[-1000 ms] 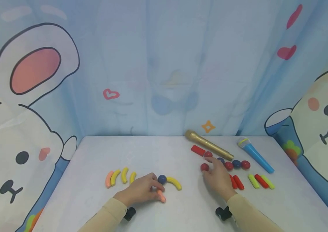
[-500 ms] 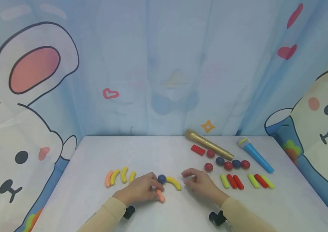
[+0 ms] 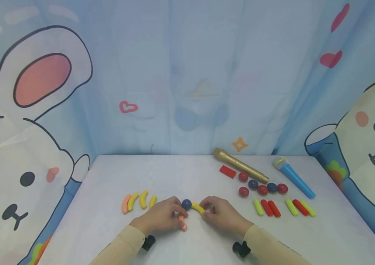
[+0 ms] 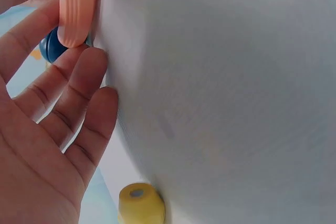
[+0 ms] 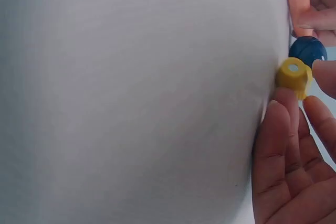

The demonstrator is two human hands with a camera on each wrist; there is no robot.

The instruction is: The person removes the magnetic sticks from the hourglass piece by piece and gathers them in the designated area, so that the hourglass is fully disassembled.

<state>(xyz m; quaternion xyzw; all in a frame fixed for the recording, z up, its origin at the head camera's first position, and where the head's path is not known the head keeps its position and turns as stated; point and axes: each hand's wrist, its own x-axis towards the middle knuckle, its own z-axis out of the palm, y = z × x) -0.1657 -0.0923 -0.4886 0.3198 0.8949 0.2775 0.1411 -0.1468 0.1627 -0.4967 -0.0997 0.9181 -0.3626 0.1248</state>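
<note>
In the head view my left hand (image 3: 161,215) pinches an orange curved piece (image 3: 182,223), whose long ridges show in the left wrist view. A dark blue ball (image 3: 186,204) sits on the white table (image 3: 174,173) just past its fingertips. From the ball's right side a yellow banana-shaped piece (image 3: 197,208) extends, one end against the ball. My right hand (image 3: 224,215) has thumb and fingertips around the other end of that yellow piece. The right wrist view shows a hole in its end face.
Left on the table lie another orange curved piece (image 3: 126,204) and yellow ones (image 3: 133,202). To the right are red balls (image 3: 243,191), blue balls (image 3: 253,184), red sticks (image 3: 274,208), green sticks (image 3: 258,207), a red block (image 3: 228,172), a gold microphone (image 3: 240,165) and a blue microphone (image 3: 293,177).
My right hand has left the red balls and moved left to the yellow banana-shaped piece. Two red balls shifted slightly to the right. My left hand keeps its place on the orange piece.
</note>
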